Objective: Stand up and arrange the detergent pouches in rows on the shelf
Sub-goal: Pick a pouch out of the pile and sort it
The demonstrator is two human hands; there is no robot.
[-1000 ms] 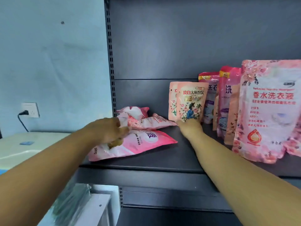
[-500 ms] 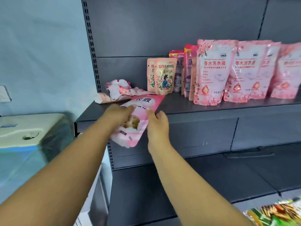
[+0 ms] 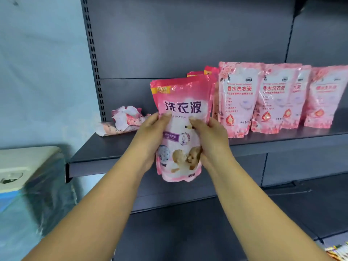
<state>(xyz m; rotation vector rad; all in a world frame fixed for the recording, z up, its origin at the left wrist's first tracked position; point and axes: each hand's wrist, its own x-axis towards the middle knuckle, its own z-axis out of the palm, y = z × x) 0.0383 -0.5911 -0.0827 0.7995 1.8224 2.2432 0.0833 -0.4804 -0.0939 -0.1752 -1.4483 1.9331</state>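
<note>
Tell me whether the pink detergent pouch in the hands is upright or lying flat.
Upright: the pink detergent pouch is held off the grey shelf, top seal up, between left hand and right hand.

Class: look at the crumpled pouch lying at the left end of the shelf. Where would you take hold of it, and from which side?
Take the crumpled pouch by its raised, folded upper part, coming from the front and above. It lies flat and slack on the shelf, so only that bunched fold offers a grip. Both hands are full with the held pouch.
</note>
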